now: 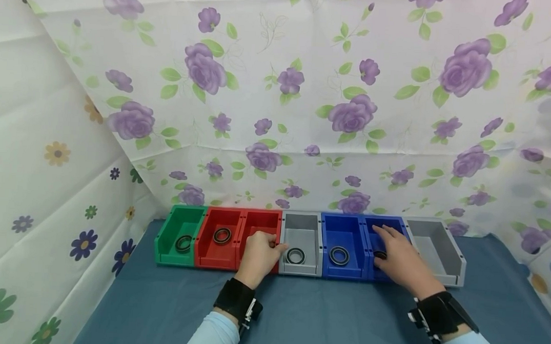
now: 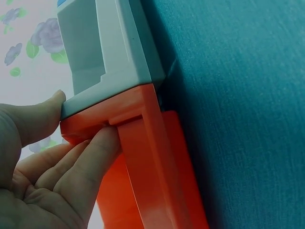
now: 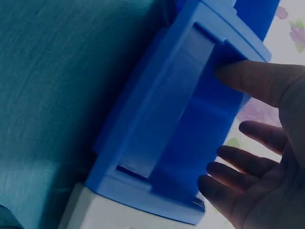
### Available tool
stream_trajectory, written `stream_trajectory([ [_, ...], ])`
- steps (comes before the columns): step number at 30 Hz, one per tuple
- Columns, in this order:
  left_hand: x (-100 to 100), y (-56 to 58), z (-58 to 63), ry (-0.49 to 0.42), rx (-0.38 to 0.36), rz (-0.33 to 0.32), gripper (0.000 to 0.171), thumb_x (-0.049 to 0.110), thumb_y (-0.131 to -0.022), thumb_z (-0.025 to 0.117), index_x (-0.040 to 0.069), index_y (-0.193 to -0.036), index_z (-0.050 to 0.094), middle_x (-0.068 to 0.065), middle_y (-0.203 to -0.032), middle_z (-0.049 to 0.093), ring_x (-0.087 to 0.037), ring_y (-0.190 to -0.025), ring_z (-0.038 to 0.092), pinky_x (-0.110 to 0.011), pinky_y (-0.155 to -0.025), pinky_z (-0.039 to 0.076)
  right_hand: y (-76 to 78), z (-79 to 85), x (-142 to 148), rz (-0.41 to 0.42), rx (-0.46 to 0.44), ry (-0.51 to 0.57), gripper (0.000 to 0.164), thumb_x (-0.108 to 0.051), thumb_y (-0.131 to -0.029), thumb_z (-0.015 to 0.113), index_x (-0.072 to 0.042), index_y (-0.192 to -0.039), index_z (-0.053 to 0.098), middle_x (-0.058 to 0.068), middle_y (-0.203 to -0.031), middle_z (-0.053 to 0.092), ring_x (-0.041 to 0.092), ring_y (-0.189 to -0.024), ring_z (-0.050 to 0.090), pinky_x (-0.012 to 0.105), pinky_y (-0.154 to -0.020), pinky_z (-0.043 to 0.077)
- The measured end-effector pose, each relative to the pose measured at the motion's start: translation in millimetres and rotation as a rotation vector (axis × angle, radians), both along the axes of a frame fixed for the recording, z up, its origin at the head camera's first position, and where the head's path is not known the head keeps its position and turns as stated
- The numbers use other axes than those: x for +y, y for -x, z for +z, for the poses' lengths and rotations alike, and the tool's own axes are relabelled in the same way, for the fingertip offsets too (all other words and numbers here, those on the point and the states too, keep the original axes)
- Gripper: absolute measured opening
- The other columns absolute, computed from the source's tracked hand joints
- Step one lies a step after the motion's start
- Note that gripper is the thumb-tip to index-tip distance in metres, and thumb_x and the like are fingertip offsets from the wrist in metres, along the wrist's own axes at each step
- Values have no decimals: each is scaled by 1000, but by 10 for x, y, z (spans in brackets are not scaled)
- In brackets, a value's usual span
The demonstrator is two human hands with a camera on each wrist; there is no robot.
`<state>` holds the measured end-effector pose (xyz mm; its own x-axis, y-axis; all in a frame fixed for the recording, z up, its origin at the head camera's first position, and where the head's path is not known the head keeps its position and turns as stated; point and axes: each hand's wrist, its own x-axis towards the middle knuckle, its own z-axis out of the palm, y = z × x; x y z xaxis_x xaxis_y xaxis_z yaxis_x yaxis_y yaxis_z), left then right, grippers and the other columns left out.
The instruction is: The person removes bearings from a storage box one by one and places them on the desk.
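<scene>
My left hand [image 1: 259, 256] is at the second red bin [image 1: 260, 218], and its thumb and fingers pinch the adjoining walls of that bin and the middle grey bin [image 1: 302, 229]. In the left wrist view, the thumb lies at the grey bin's edge and the fingers are against the red wall [image 2: 143, 102]. My right hand [image 1: 403, 259] reaches over the right blue bin [image 1: 376, 225] with fingers spread. A dark bearing [image 1: 380, 254] shows partly beside its thumb. In the right wrist view, the thumb extends into the blue bin [image 3: 157, 114].
Ring-shaped bearings lie in the green bin [image 1: 181, 222], the first red bin [image 1: 210, 221], the middle grey bin and the left blue bin [image 1: 342, 227]. Another grey bin [image 1: 434, 240] ends the row at right. Behind hangs flowered cloth [image 1: 278, 115]; blue cloth [image 1: 324, 318] covers the table.
</scene>
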<state>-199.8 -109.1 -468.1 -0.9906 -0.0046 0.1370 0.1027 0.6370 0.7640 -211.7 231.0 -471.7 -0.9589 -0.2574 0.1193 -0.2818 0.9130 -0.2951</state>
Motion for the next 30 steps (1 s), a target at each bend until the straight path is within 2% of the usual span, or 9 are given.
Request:
stream_trajectory([
  [10,2,2,-12,-16,-5,2,39,26,-79,74,1,-107,67,-2,-83,64,-9,-67,55,-21,-58,47,37,-93,4,10,-82,26,85,-13,-76,72,-6,-146,25,28,-141,29,45,-122,35,56,-89,39],
  [22,-4,-14,13,-10,-39,8,37,27,-80,73,2,-107,67,2,-77,62,-11,-65,55,-25,-54,48,101,-55,-90,-21,-184,10,66,-9,-79,69,5,-135,39,29,-133,39,44,-120,39,55,-92,38],
  [30,2,-8,8,-7,-37,6,37,28,-80,73,3,-106,68,4,-69,59,-11,-61,54,-26,-51,46,154,-105,-126,-30,-205,-6,60,-1,-76,64,11,-131,42,32,-131,40,46,-121,36,55,-94,35],
])
